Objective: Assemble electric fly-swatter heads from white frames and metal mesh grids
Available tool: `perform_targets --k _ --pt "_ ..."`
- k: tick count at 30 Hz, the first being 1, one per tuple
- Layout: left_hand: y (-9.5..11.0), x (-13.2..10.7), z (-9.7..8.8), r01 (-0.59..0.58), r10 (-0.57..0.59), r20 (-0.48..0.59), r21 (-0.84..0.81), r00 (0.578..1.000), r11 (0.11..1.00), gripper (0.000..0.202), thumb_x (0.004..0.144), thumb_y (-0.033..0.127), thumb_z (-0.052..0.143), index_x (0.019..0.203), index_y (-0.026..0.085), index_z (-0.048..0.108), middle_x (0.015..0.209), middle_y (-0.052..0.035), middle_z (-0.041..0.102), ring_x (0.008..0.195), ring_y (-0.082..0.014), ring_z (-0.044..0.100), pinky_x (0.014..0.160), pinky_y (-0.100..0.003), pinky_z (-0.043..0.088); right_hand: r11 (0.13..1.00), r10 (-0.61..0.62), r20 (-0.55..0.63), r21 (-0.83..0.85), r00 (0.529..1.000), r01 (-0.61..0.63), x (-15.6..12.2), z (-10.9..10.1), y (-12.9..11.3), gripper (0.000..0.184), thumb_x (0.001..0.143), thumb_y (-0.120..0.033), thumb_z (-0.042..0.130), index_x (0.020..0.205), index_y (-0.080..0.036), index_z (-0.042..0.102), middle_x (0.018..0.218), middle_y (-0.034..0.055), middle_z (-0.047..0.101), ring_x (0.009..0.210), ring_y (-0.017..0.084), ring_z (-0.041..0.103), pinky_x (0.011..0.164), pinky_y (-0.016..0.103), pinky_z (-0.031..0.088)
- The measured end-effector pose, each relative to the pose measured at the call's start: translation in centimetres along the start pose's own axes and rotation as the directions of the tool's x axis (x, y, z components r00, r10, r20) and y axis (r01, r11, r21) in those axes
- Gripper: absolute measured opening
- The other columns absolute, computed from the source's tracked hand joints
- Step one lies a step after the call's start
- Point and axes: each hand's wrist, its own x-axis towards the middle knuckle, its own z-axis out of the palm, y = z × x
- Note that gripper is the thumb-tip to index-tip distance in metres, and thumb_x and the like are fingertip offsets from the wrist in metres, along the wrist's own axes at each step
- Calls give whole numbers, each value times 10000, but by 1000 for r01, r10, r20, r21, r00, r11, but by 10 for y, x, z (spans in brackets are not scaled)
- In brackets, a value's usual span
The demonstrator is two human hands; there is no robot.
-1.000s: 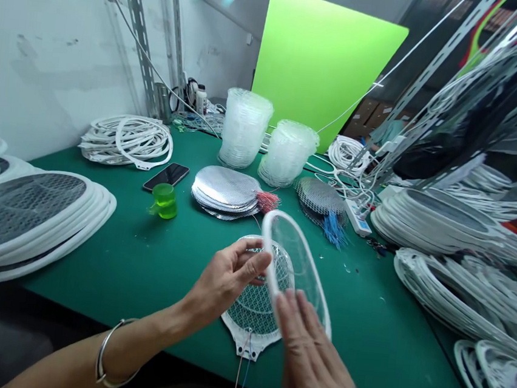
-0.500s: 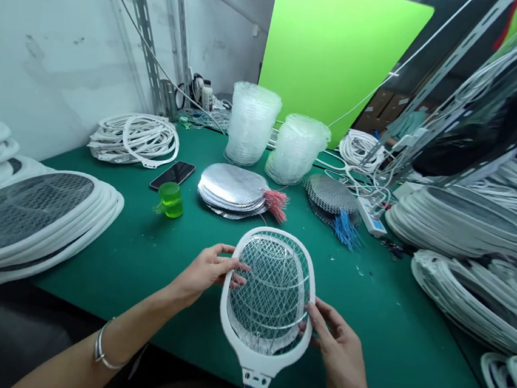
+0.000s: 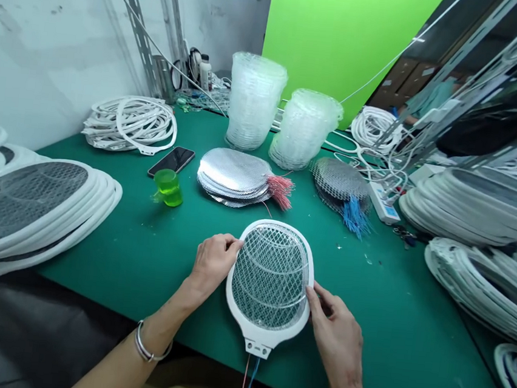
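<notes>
A white oval racket head point(image 3: 270, 279) with metal mesh inside lies flat on the green table point(image 3: 152, 251). A red and a blue wire hang from its neck over the table's front edge. My left hand point(image 3: 212, 261) grips the frame's left rim with curled fingers. On the right rim rests my right hand point(image 3: 334, 330), thumb and fingers pinching the frame. Behind lie a stack of silver mesh ovals with red wires point(image 3: 237, 178) and a mesh stack with blue wires point(image 3: 340, 186).
Finished white racket heads point(image 3: 32, 212) pile up at left, white frames point(image 3: 476, 215) at right. Two clear plastic stacks point(image 3: 253, 102) stand at the back. A green cup point(image 3: 167, 187), a phone point(image 3: 171, 160), white rings point(image 3: 130, 124) and a power strip point(image 3: 382, 203) lie around.
The white frame, held on edge above the mesh piece a second ago, now sits closed over it. Both hands have lowered the assembled head flat onto the table.
</notes>
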Motion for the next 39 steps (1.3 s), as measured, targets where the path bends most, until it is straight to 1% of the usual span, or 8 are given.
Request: perform_targets --k 7,12,15,23,31,35,37,39 --pt "5 -2 7 2 -2 -2 170 1000 985 323 949 340 468 823 185 721 923 -103 736 832 -262 682 661 -309 421 965 -105 -28 -244 994 96 3 6 1 501 902 -523 380 1109 -208 709 859 77 673 730 219 624 576 306 400" --pt "9 -3 6 40 -35 -25 296 999 954 313 947 390 480 831 204 703 932 -81 730 821 -249 682 646 -298 434 967 -121 -84 -236 989 98 1 10 2 459 902 -533 398 986 -219 723 940 79 697 747 213 629 607 310 389" --pt "11 -4 5 68 -63 -25 336 998 939 312 945 413 479 841 209 691 930 -85 730 827 -267 686 648 -308 440 978 -82 -101 -199 991 61 0 10 1 435 894 -559 428 881 -228 710 880 70 708 757 225 635 598 308 363" --pt "8 -7 5 40 -33 -29 316 999 948 332 962 421 444 827 213 664 888 -69 727 802 -273 684 614 -302 414 985 44 -129 -161 991 -65 -2 11 1 380 872 -585 499 880 -275 719 863 50 716 794 247 631 621 305 358" --pt "6 -4 5 35 -32 -16 323 999 946 314 955 414 466 844 215 681 896 -66 726 802 -279 681 606 -312 412 954 33 -116 -292 993 -66 -4 10 -7 410 897 -586 448 911 -279 718 840 78 707 726 245 614 565 308 295" --pt "4 -6 4 38 -36 -15 308 999 951 330 955 438 460 833 228 684 869 -48 727 793 -267 680 584 -299 375 961 48 -106 -265 993 -75 -4 12 -4 414 897 -599 441 903 -267 688 875 57 708 736 230 612 574 300 313" --pt "3 -10 1 36 -28 -31 273 999 961 347 953 475 457 844 238 685 865 -31 727 786 -254 676 576 -293 357 971 66 -108 -223 992 -89 -4 12 -2 435 881 -624 452 956 -257 672 858 46 705 735 224 619 577 297 340" --pt "0 -13 -1 35 -25 -46 233 999 972 355 932 525 477 848 246 680 854 -12 725 771 -242 671 572 -289 345 983 60 -116 -164 992 -78 -7 13 0 513 855 -660 465 1109 -248 634 868 40 700 690 206 619 560 293 373"
